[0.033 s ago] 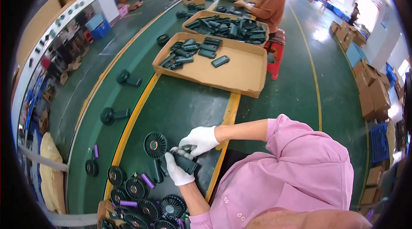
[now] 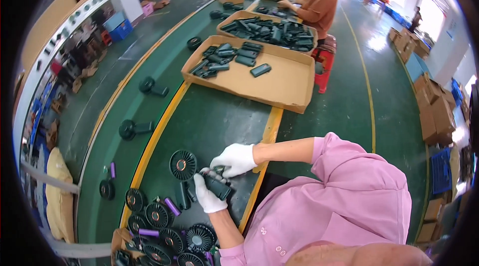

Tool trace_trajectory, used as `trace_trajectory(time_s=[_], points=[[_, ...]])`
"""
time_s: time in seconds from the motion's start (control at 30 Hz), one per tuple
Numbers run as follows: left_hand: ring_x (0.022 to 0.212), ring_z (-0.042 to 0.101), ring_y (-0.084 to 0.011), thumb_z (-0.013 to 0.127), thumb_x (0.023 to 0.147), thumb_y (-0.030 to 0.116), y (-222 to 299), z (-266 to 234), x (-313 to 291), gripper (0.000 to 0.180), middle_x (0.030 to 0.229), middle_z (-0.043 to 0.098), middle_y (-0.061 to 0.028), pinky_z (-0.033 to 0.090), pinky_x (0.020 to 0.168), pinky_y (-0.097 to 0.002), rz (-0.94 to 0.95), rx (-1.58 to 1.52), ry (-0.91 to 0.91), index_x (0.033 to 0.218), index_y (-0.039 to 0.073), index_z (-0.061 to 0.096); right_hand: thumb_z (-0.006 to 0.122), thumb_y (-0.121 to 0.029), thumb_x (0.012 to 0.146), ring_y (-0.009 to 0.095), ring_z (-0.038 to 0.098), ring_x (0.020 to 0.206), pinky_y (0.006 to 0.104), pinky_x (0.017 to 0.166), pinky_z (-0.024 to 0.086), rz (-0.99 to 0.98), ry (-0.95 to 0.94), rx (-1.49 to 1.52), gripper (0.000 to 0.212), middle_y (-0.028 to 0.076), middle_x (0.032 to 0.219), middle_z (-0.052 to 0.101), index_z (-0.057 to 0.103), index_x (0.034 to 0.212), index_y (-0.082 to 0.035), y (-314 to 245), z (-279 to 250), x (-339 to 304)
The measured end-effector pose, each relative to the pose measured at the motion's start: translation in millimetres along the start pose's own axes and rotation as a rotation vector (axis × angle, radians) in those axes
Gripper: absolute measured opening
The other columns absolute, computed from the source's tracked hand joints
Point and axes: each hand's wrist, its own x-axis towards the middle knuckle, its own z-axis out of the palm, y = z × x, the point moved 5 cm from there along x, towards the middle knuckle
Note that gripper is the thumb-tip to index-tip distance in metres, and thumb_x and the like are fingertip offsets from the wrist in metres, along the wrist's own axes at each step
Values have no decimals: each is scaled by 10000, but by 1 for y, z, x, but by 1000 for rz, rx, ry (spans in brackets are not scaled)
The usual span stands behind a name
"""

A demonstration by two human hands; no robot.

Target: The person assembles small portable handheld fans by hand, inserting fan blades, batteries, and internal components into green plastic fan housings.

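Note:
My left hand, in a white glove, is closed round a dark green fan handle. My right hand, gloved too, has its fingers bent in at the upper end of that handle. What its fingertips pinch is small and mostly hidden. Just left of both hands, a round fan head lies on the bench, with a dark green handle piece below it.
Several fan heads with purple batteries crowd the near left. Spaced fan units lie on the green belt at left. Beyond my hands stands a cardboard tray of handle shells. A co-worker sits further back.
The whole view has shifted slightly. Both hands stay together at the handle, with no clear change of grip.

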Motion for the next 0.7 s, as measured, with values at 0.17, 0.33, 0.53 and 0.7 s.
trace_trajectory(time_s=[0.17, 0.33, 0.53, 0.7], points=[[697, 646, -191, 506, 959, 436, -13, -6, 9, 391, 900, 656, -85, 557, 541, -301, 16, 66, 37, 1037, 62, 588, 544, -348, 898, 364, 605, 598, 436, 595, 477, -103, 195, -366, 264, 150, 629, 606, 628, 949, -104, 15, 8, -1], [856, 634, -191, 504, 973, 365, -11, -8, 7, 387, 1076, 614, -131, 566, 640, -301, 72, 6, -36, 1067, -4, 579, 538, -325, 906, 358, 584, 565, 431, 573, 463, -177, 279, -281, 228, 135, 604, 585, 636, 888, -120, 10, 13, -3], [970, 597, -217, 508, 974, 370, -3, -5, 5, 379, 1093, 617, -132, 494, 841, -343, 235, -78, -71, 1066, 9, 578, 594, -375, 856, 260, 627, 608, 370, 605, 500, 12, 104, 117, 368, 155, 733, 639, 633, 1027, -51, 7, 11, -2], [806, 602, -206, 523, 959, 420, 1, -11, 3, 426, 904, 634, -114, 496, 740, -331, 235, -114, -88, 1089, 15, 554, 545, -303, 894, 116, 519, 624, 264, 575, 442, 404, -240, 765, 385, 52, 751, 582, 573, 1128, 2, 9, 22, -17]])
